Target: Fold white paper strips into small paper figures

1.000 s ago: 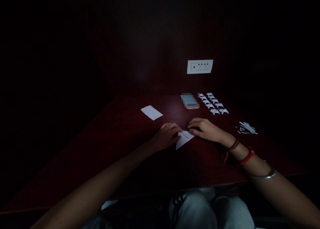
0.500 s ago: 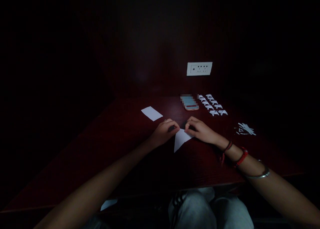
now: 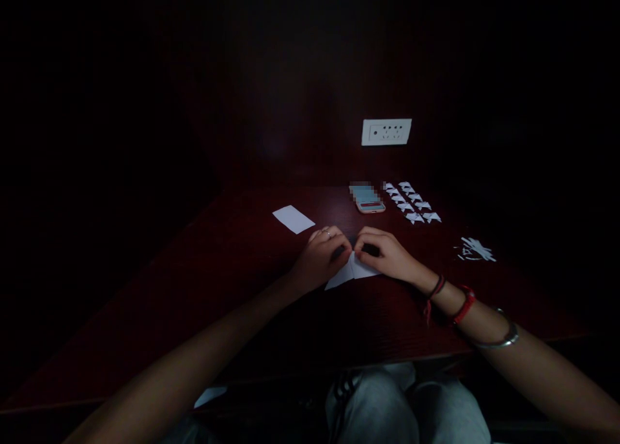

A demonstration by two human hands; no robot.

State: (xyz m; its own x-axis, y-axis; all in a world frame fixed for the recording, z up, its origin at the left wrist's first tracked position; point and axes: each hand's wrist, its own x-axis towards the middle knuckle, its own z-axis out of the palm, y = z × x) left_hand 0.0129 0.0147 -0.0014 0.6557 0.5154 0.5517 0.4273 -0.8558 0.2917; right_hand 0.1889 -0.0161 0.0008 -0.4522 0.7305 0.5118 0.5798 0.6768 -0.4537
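A small sheet of white paper [image 3: 364, 268] with a fold line down its middle hangs below my fingers, partly covered by them. My left hand [image 3: 325, 255], with a ring on one finger, pinches its upper edge near the middle. Close beside it, my right hand [image 3: 385, 253] pinches the same paper from the right, thumb and forefinger together. The fingertips of both hands almost meet. Beyond my left hand a flat white sheet of paper [image 3: 293, 219] lies on the dark red table [image 3: 203, 282].
A phone [image 3: 371, 205], partly blurred out, lies behind my hands. Two rows of small folded paper pieces [image 3: 405, 207] stand right of it. A pile of thin paper strips [image 3: 478, 250] lies farther right. On the back wall is a white power socket [image 3: 386, 132].
My hands have drawn closer together at the paper's top edge. The paper has turned and now spreads to both sides below the fingers.
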